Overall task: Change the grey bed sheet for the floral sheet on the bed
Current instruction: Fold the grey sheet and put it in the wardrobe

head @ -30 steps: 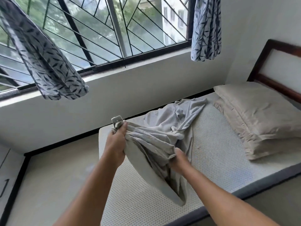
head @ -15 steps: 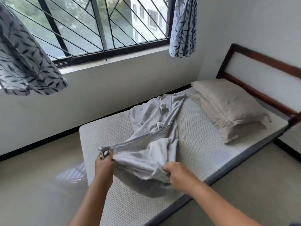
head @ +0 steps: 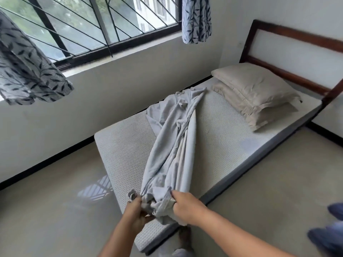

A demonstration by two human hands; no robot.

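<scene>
While both hands hold its near end, the one grey sheet [head: 172, 145] lies gathered into a long, rumpled band across the bare mattress [head: 222, 138]. It runs from the mattress's near corner up to the wall side, where its far end lies close to the pillows. The left hand [head: 137, 212] has its fingers curled tight round a wad of the cloth, and a small knot of fabric pokes out above the knuckles. The right hand [head: 187, 204] is just beside it, closed in a fist on another fold of the same sheet. The loose end hangs down between the two hands and over the mattress edge.

Two beige pillows are stacked at the head of the bed, the upper one [head: 254, 86] lying flat on the lower one [head: 239, 106]. Behind them stands one dark wooden headboard [head: 297, 39] with a pale panel. One barred window [head: 92, 25] fills the wall beside the bed. Two leaf-printed curtains hang there, one [head: 27, 71] at its left and one [head: 196, 19] at its right. Something blue and blurred [head: 332, 234] shows at the right edge; I cannot tell what it is.
</scene>
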